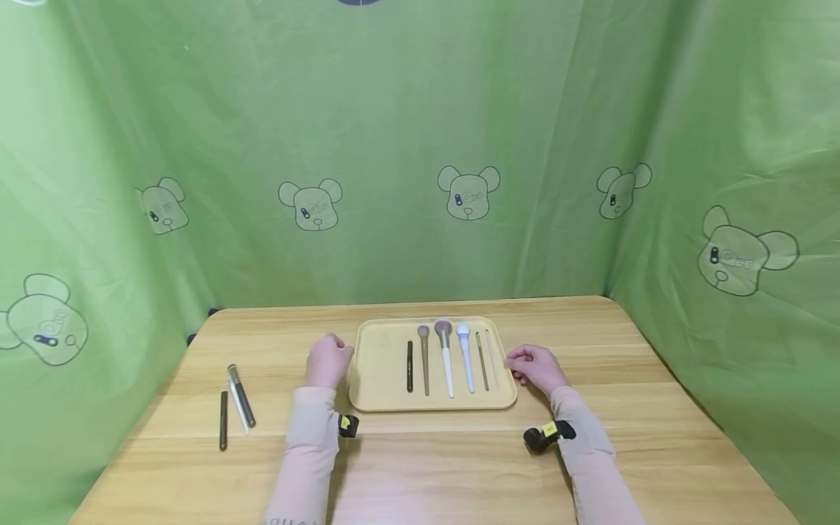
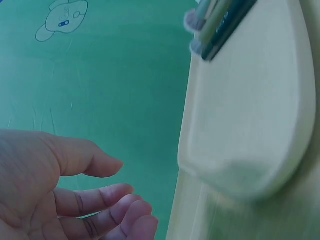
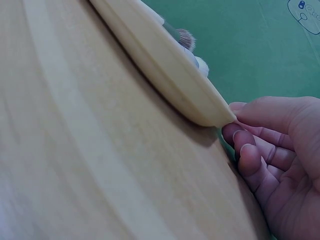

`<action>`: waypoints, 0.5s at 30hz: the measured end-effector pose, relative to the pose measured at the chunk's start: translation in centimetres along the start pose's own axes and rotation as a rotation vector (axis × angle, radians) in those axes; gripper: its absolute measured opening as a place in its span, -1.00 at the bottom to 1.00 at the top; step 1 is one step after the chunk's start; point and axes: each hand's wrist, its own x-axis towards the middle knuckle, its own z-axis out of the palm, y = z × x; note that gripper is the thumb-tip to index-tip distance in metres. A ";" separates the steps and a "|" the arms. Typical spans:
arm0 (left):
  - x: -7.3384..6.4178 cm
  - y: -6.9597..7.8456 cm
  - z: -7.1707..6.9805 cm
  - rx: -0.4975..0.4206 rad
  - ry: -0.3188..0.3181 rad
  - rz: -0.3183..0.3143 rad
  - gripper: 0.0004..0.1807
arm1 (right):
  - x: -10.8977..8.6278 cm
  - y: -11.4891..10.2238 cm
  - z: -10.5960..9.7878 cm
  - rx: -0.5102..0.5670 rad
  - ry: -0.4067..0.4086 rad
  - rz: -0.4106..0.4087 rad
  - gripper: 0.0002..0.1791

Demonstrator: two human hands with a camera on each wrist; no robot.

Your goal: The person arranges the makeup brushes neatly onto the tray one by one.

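A pale yellow tray (image 1: 383,364) lies on the wooden table, with several makeup brushes side by side on it. From left to right come a slim black pencil-like stick (image 1: 410,367), a brown-handled brush (image 1: 425,361), a large white-handled brush (image 1: 447,361) and a lilac-white brush (image 1: 467,357). Two thin ones, a brown stick (image 1: 482,361) and a white stick (image 1: 491,356), lie furthest right. My right hand (image 3: 285,145) pinches the tray's right rim between thumb and fingers. Beside the left rim is my left hand (image 2: 80,190), its fingers loosely bent and apart from the tray in the left wrist view.
Left of my left arm lie a short dark stick (image 1: 224,421), a slim white stick (image 1: 239,405) and a dark handle with a metallic end (image 1: 242,396). A green curtain (image 1: 394,248) with bear prints surrounds the table (image 1: 420,467) at the back and sides.
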 end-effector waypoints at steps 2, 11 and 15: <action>0.1 -0.5 -0.5 0.015 -0.002 0.001 -0.69 | 0.0 0.0 0.0 -0.002 -0.001 0.000 -0.71; 0.1 -2.8 -2.7 0.076 -0.003 -0.009 -0.67 | 0.0 -0.1 -0.1 -0.006 0.001 0.005 -0.70; -0.1 -3.5 -3.8 0.076 -0.018 -0.025 -0.65 | 0.0 0.0 0.0 -0.003 0.003 0.003 -0.70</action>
